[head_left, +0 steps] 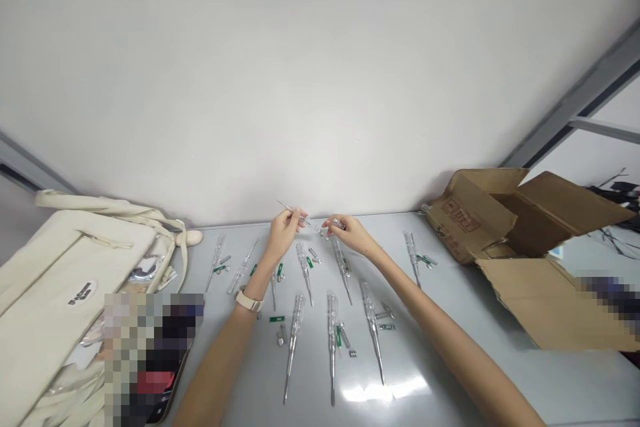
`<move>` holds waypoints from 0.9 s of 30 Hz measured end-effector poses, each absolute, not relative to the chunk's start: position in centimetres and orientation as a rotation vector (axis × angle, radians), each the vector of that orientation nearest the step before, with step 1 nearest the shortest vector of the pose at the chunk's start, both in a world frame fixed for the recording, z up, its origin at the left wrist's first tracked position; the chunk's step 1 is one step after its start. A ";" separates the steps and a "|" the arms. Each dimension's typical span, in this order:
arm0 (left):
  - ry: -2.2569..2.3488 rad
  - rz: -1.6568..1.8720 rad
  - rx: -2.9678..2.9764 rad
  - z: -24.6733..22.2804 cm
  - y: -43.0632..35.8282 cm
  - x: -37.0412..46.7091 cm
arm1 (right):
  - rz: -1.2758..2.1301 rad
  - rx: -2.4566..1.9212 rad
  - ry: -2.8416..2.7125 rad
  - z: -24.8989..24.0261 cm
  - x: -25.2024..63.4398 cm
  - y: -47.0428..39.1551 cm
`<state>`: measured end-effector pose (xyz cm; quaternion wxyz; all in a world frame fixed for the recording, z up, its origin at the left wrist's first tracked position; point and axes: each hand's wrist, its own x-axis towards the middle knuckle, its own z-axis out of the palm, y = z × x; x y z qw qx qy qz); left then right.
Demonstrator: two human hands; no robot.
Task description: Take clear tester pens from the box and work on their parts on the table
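Note:
My left hand is closed on a voltage tester screwdriver, its thin metal shaft pointing up and left and its clear handle end facing my right hand. The fingers of my right hand are pinched together close to that end. A small clear piece seems to be between them, but its kind is unclear. Below my hands, several clear-handled tester screwdrivers lie on the grey table. Beside them are small green strips, springs and little metal caps.
A cream canvas bag lies at the left, with a partly blurred-out dark object in front of it. An opened cardboard box stands at the right, its flaps spread over the table. A pale wall rises behind the table.

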<state>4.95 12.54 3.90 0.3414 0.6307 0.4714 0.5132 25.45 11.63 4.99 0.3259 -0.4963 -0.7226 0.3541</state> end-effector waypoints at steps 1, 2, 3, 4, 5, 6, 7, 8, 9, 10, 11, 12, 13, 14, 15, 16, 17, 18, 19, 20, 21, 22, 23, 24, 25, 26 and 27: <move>1.218 1.332 1.629 4.2 12.5 4.9 | 0.922 -1.302 -1.892 5.0 25.3 11.5; 1.207 1.330 1.612 4.4 12.4 4.9 | 0.915 -1.303 -1.891 5.1 25.2 11.4; 1.192 1.330 1.592 4.6 12.4 4.8 | 0.904 -1.302 -1.888 5.2 25.1 11.4; 1.177 1.332 1.569 4.7 12.4 4.7 | 0.885 -1.302 -1.881 5.2 25.0 11.3; 1.164 1.334 1.548 4.7 12.4 4.7 | 0.861 -1.303 -1.868 5.3 25.0 11.2; 1.155 1.335 1.534 4.6 12.4 4.6 | 0.832 -1.305 -1.853 5.4 24.9 11.2; 1.150 1.332 1.528 4.5 12.5 4.6 | 0.800 -1.308 -1.838 5.4 24.9 11.2; 1.150 1.325 1.532 4.4 12.5 4.7 | 0.770 -1.307 -1.828 5.4 24.8 11.2; 1.151 1.314 1.541 4.2 12.5 4.7 | 0.746 -1.302 -1.826 5.5 24.7 11.2; 1.151 1.302 1.550 4.1 12.5 4.8 | 0.730 -1.288 -1.835 5.5 24.5 11.2; 1.150 1.290 1.560 3.9 12.5 4.9 | 0.725 -1.268 -1.853 5.5 24.4 11.1; 1.149 1.279 1.570 3.7 12.5 5.1 | 0.726 -1.244 -1.875 5.5 24.1 11.1; 1.148 1.270 1.582 3.6 12.5 5.2 | 0.735 -1.220 -1.898 5.6 23.9 11.0; 1.148 1.262 1.594 3.5 12.5 5.4 | 0.747 -1.197 -1.922 5.6 23.6 10.9; 1.148 1.255 1.605 3.4 12.5 5.5 | 0.752 -1.180 -1.938 5.6 23.4 10.7; 1.150 1.251 1.616 3.2 12.5 5.6 | 0.748 -1.170 -1.944 5.7 23.2 10.6; 1.153 1.249 1.625 3.1 12.5 5.7 | 0.730 -1.171 -1.935 5.7 23.0 10.5; 1.158 1.247 1.631 3.0 12.5 5.7 | 0.705 -1.178 -1.920 5.8 22.9 10.4; 1.164 1.247 1.636 3.0 12.5 5.7 | 0.681 -1.189 -1.904 5.8 22.8 10.3; 1.172 1.247 1.638 2.9 12.6 5.7 | 0.663 -1.202 -1.890 5.8 22.8 10.3; 1.179 1.248 1.638 2.8 12.6 5.7 | 0.655 -1.212 -1.886 5.7 22.7 10.3; 1.185 1.249 1.637 2.8 12.6 5.6 | 0.656 -1.216 -1.894 5.7 22.7 10.4; 1.190 1.250 1.635 2.8 12.6 5.6 | 0.662 -1.217 -1.905 5.6 22.7 10.5; 1.195 1.253 1.630 2.7 12.6 5.6 | 0.666 -1.217 -1.915 5.5 22.8 10.7; 1.200 1.258 1.624 2.7 12.6 5.5 | 0.662 -1.222 -1.916 5.5 22.8 10.8; 1.206 1.262 1.615 2.7 12.6 5.4 | 0.652 -1.232 -1.909 5.5 23.0 11.0; 1.212 1.268 1.605 2.6 12.7 5.3 | 0.637 -1.249 -1.897 5.4 23.2 11.3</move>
